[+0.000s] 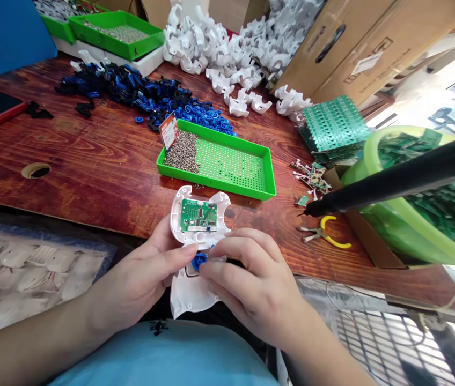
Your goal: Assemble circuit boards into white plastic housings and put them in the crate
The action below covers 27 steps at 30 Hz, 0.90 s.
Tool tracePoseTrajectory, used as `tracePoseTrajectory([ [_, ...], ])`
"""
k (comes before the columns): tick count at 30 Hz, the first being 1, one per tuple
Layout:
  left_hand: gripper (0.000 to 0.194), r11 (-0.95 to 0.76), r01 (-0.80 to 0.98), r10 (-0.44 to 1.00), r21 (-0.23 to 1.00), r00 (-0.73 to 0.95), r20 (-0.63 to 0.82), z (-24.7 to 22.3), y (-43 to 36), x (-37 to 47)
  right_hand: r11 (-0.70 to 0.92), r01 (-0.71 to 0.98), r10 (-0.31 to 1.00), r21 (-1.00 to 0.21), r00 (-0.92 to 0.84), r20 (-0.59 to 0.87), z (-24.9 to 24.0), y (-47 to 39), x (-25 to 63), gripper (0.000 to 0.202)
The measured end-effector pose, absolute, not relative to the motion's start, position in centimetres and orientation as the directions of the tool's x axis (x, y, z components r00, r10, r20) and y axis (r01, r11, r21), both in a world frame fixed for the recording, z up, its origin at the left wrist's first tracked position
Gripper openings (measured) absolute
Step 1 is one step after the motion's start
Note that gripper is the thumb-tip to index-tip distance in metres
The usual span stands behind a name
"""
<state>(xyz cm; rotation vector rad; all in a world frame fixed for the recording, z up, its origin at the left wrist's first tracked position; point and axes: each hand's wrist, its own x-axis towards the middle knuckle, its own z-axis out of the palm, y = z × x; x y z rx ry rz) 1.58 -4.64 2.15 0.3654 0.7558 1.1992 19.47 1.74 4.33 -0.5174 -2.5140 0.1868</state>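
Observation:
My left hand [147,273] is closed round the left side of a white plastic housing [197,300], its thumb lying across the middle. A green circuit board [199,215] sits in the upper part of the housing. Below the board, a small blue plastic part [199,261] rests in the housing. My right hand [251,273] is curled over the housing's right side, with thumb and fingertips pinched at the blue part. Those fingertips partly cover the blue part and the housing's middle.
Beyond the hands stands a green tray [231,163] of screws. Behind it lie blue and black parts [151,99] and white shells [227,48]. At right are yellow-handled cutters [328,233], a black screwdriver-like tool [392,179] jutting in, and a bucket [388,230] of circuit boards.

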Motion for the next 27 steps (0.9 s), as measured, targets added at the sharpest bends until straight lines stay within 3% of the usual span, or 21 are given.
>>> tracePoseTrajectory([
  [11,0.049,0.308,-0.661,0.948,0.684,0.151,-0.281,2.41,-4.38,2.42,0.909,0.372,0.417,-0.187,-0.804,0.424,4.52,1.29,20.11,0.018],
  [17,0.050,0.345,-0.583,0.936,0.735,0.155,-0.317,2.38,-4.94,2.10,0.902,0.304,0.410,-0.307,-0.825,0.390,4.71,1.24,20.45,0.022],
  [23,0.058,0.284,-0.452,0.957,0.846,0.080,-0.279,2.03,-4.80,2.49,0.852,0.338,0.502,-0.400,-0.746,0.438,3.95,1.22,20.53,0.015],
  [27,0.065,0.246,-0.375,0.969,0.894,0.098,-0.226,2.21,-4.94,2.72,0.851,0.356,0.517,-0.387,-0.700,0.493,4.06,1.31,20.35,0.013],
])
